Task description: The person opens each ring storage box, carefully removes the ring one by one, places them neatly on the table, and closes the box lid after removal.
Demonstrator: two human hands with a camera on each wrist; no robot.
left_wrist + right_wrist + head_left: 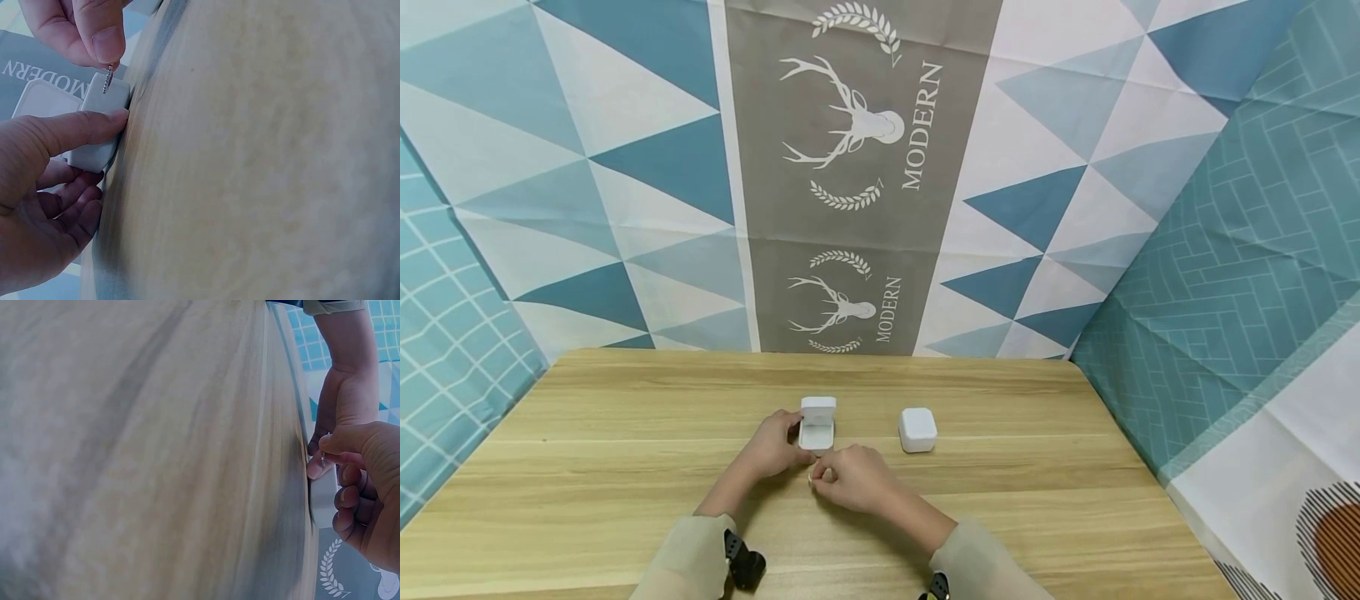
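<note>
A small white ring box [817,437] stands on the table with its lid [818,403] raised. My left hand [772,446] grips it from the left, the thumb [100,127] across its front and the fingers around its side. Just in front of the box, my right hand [856,477] pinches a thin ring [107,80] between thumb and index finger. The ring is silvery with a row of small sparkling stones, and hangs below the fingertips in the left wrist view. In the right wrist view, the right hand's other fingers [348,497] are curled in beside the box.
A second white box [917,430], lid closed, stands to the right of the open one. Both are on a wood-grain table [625,400]. Patterned cloth [842,225] hangs behind the table's back edge and along both sides.
</note>
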